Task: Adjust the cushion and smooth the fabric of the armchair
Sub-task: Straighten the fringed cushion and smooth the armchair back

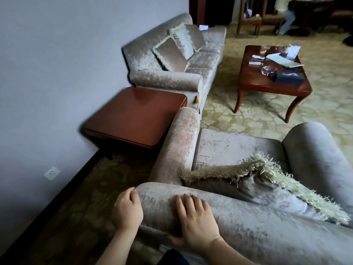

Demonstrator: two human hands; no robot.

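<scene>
Atop armchair (267,238) back: left hand (127,209) fingers grip edge; right hand (197,222) fingers flat; one cushion (254,190).

L hand (127,209) curls on armchair (267,232) back's corner; R hand (196,220) flat on top. Fringed cushion (248,188) sits in seat.

one armchair (248,236) and one sofa (172,77). one fringed cushion (257,186) on the armchair; sofa cushions (170,54) look like three, though they overlap. two wooden tables: side table (137,115), coffee table (271,81). one wall socket (51,173). two hands: left hand (127,207), right hand (196,220).
</scene>
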